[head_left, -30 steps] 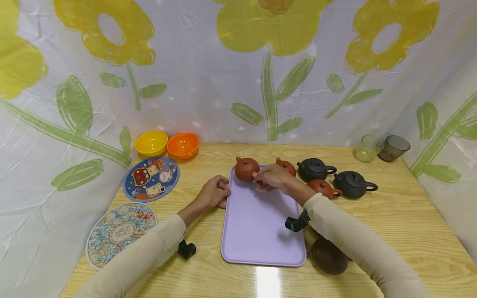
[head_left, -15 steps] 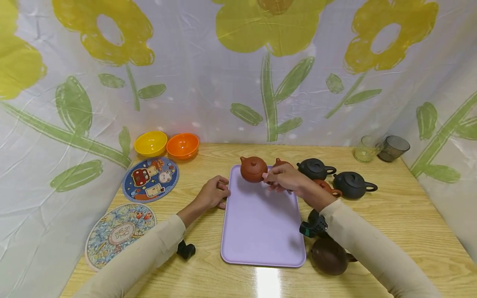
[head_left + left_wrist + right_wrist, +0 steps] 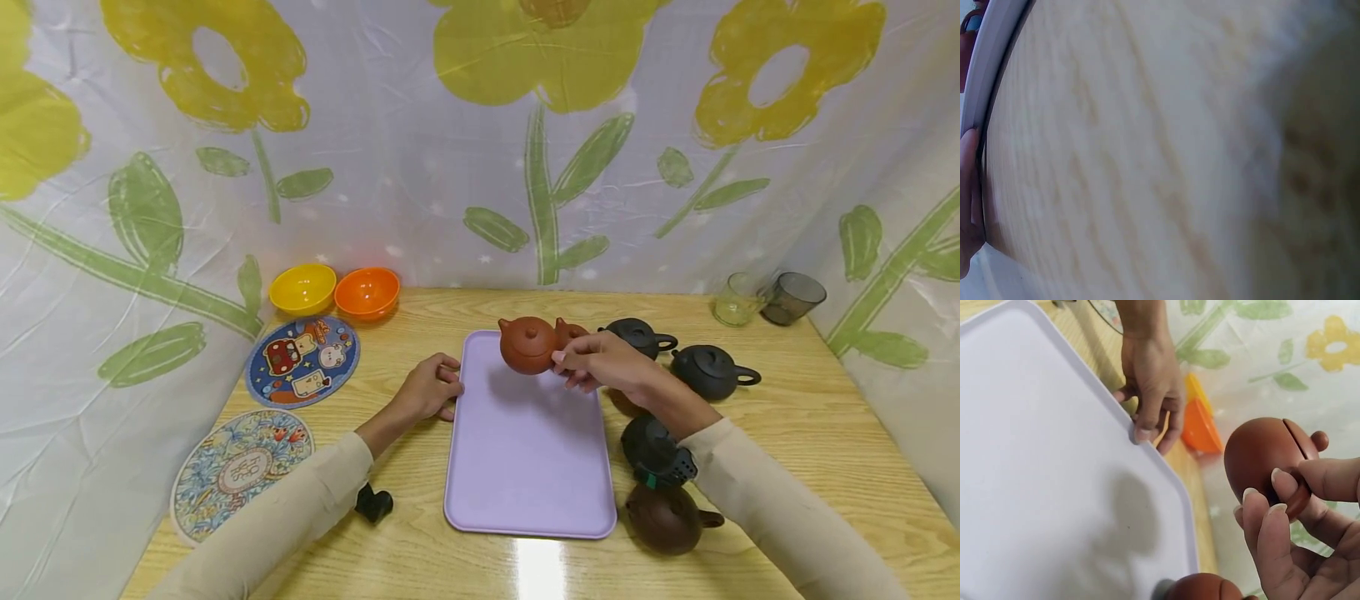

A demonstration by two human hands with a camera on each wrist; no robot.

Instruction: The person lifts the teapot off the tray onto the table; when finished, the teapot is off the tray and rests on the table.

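Observation:
My right hand (image 3: 611, 367) pinches the handle of a reddish-brown teapot (image 3: 527, 343) between thumb and fingers. The teapot (image 3: 1263, 456) hangs above the lilac tray (image 3: 528, 467), its lid on and its spout to the left; its shadow falls on the tray. My left hand (image 3: 429, 387) holds the tray's left rim. In the right wrist view the left hand (image 3: 1154, 387) has its thumb on the rim and the other fingers outside it. Behind the held teapot, partly hidden, a second reddish-brown teapot (image 3: 570, 331) sits at the tray's far right corner.
Right of the tray stand two black teapots (image 3: 712, 372) and a dark brown teapot (image 3: 666, 518); others are partly covered by the right arm. Two glass cups (image 3: 792, 298) are at the back right. Yellow (image 3: 303, 289) and orange bowls (image 3: 367, 293) and two round mats (image 3: 303, 361) lie left.
The right hand has lifted the reddish-brown teapot off the tray's far left corner and carried it rightward. The left hand stays at the tray's rim.

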